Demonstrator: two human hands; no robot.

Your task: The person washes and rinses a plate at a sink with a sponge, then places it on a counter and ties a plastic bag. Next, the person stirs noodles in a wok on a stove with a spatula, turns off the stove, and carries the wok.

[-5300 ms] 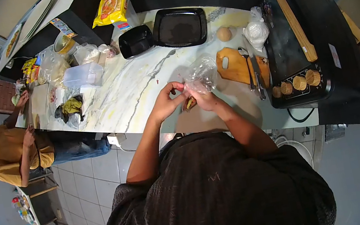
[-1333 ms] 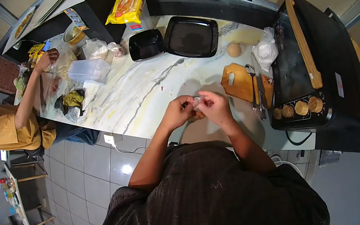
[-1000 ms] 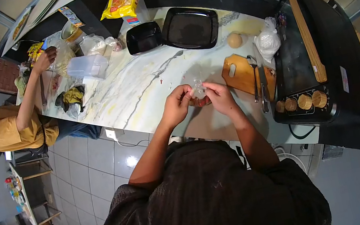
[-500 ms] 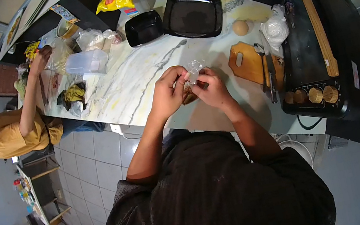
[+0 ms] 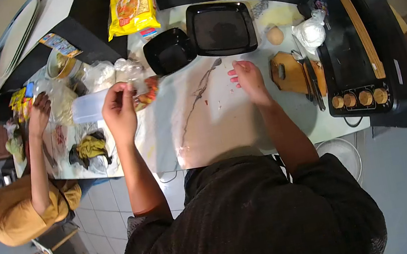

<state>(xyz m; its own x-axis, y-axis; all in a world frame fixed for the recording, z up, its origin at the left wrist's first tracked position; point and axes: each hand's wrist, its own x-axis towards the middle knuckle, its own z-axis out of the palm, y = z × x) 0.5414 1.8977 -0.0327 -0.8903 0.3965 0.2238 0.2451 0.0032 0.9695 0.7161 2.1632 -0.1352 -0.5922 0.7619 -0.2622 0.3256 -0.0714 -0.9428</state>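
Note:
My left hand (image 5: 121, 111) pinches the top of a small clear plastic bag (image 5: 146, 94) with red and orange contents, possibly chopped chilies. The bag hangs just right of a translucent plastic container (image 5: 87, 108). On the right, my right hand (image 5: 250, 83) hovers over the marble counter (image 5: 177, 99), fingers apart and holding nothing. A few tiny reddish scraps (image 5: 206, 102) lie on the counter between my hands. Beyond them stand a black square bowl (image 5: 170, 51) and a black square plate (image 5: 221, 28).
At right are an egg (image 5: 274, 35), a wooden cutting board (image 5: 285, 73), utensils (image 5: 311, 75), a bag of white powder (image 5: 311, 32) and a black oven (image 5: 360, 56). A yellow noodle packet (image 5: 132, 6) stands at the back. Another person (image 5: 32, 203) reaches over the counter's left end.
My hands have moved apart. The left has carried the plastic bag leftward, while the right has let go and shifted right. The view has turned slightly.

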